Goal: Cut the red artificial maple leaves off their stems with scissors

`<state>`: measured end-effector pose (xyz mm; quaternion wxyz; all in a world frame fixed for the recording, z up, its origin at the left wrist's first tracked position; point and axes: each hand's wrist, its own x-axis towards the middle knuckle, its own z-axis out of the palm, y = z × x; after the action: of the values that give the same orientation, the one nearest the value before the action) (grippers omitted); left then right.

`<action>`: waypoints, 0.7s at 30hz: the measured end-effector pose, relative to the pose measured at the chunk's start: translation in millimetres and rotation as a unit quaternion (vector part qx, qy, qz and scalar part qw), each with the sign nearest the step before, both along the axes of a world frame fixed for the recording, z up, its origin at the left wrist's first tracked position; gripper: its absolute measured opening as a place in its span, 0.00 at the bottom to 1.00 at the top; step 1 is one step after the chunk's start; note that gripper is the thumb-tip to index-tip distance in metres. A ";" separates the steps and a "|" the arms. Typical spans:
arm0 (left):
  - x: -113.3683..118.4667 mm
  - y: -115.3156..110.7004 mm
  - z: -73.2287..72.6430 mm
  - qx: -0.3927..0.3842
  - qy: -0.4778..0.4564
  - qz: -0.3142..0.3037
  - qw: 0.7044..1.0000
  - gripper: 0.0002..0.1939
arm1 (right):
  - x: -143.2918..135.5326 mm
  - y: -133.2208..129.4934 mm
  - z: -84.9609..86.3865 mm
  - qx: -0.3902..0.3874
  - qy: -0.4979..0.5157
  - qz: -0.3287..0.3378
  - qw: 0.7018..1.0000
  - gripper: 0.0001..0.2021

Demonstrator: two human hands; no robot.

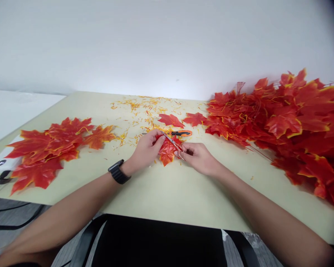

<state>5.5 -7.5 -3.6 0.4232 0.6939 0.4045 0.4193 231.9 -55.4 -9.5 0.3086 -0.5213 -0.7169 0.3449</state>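
Note:
Over the middle of the table, my left hand (148, 148) pinches a red artificial maple leaf (167, 152) with yellow edges. My right hand (198, 157) has its fingers closed around the handles of small metal scissors (176, 144). Their blades point up and left, across the leaf and toward my left fingertips. Whether the blades are touching the leaf's edge I cannot tell. Just behind the leaf lies a tool with an orange and black handle (181, 133), its far end partly hidden by my left hand. A dark watch (119, 171) is on my left wrist.
Yellow and orange trimmings (140, 105) are scattered behind my hands. Several leaves are stacked at the left (57, 139), partly over a white box (1, 163) with black cables. A large heap of red leaves (284, 118) fills the right side. A white wall (156, 44) borders the table's back.

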 end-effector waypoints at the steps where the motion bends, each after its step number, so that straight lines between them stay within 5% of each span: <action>1: 0.0 -0.1 -0.2 0.002 0.002 0.001 1.000 0.09 | 0.2 0.1 -0.4 0.001 -0.003 -0.001 1.000 0.18; 21: 0.4 2.1 -6.0 0.018 0.017 -0.021 0.999 0.10 | 1.3 0.2 -2.5 0.004 0.003 -0.004 1.000 0.17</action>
<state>5.9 -5.4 -9.7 0.4122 0.7169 0.3893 0.4057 233.2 -55.2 -12.0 0.3141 -0.5218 -0.7153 0.3426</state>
